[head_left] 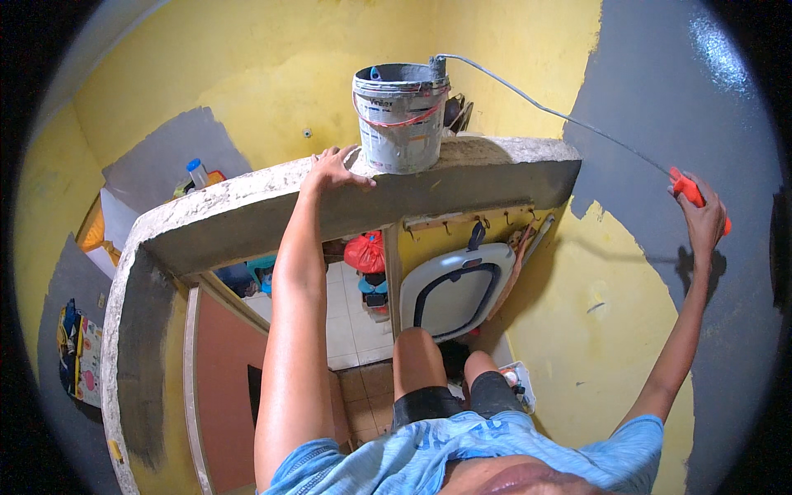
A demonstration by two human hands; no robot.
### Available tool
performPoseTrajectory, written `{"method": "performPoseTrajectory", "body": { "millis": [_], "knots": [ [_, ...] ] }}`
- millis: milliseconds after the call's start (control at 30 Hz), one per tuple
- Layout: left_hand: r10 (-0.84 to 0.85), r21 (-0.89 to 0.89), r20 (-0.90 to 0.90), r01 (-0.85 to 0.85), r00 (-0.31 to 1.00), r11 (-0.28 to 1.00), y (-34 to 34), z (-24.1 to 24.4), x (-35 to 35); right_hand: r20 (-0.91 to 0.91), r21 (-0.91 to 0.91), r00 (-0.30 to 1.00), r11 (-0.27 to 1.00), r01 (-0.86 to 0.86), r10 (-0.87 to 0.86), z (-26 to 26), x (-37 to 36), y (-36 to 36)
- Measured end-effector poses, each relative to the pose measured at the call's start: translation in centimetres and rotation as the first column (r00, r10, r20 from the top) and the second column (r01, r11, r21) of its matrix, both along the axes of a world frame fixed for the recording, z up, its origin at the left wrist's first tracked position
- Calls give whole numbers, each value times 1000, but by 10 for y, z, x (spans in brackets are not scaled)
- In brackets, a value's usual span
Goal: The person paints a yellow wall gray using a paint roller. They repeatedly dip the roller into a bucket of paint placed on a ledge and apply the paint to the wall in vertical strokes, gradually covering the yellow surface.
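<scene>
My right hand (702, 207) grips the orange-red handle (685, 185) of a paint roller, out to the right before the grey-painted wall (656, 93). Its long bent metal rod (544, 108) reaches left to a small grey roller head (438, 68), which rests at the right rim of a paint bucket (399, 136). Grey paint coats the bucket's inside, and a bluish tool end (375, 73) shows within. The bucket stands on a rough concrete ledge (266, 179), its red handle hanging down in front. With fingers spread, my left hand (334, 168) rests on the ledge's edge, left of the bucket.
Below the ledge, a folded white and navy tub (458, 291) hangs from a hook rail (461, 224) near the doorway. A reddish door (229, 383) stands at left. Yellow wall (594, 303) adjoins the grey paint. Dark objects (458, 114) sit behind the bucket.
</scene>
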State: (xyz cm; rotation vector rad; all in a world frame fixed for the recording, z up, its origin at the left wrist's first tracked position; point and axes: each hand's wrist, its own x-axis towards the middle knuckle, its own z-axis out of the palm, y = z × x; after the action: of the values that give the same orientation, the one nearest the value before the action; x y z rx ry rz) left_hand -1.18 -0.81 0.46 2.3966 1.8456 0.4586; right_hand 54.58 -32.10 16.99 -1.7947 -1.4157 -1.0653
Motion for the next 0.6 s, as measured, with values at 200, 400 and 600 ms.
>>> {"method": "performPoseTrajectory", "body": {
  "millis": [200, 400, 600],
  "knots": [
    [-14, -14, 9, 14, 1000, 1000, -1, 3, 3, -86, 3, 989, 993, -122, 121, -17, 5, 9],
    [8, 1, -20, -8, 1000, 1000, 1, -1, 0, -131, -26, 969, 977, -213, 208, -28, -2, 35],
    [-6, 14, -3, 6, 1000, 1000, 1, 0, 1, -58, 37, 954, 955, -293, 295, -34, -5, 64]
  ]
}}
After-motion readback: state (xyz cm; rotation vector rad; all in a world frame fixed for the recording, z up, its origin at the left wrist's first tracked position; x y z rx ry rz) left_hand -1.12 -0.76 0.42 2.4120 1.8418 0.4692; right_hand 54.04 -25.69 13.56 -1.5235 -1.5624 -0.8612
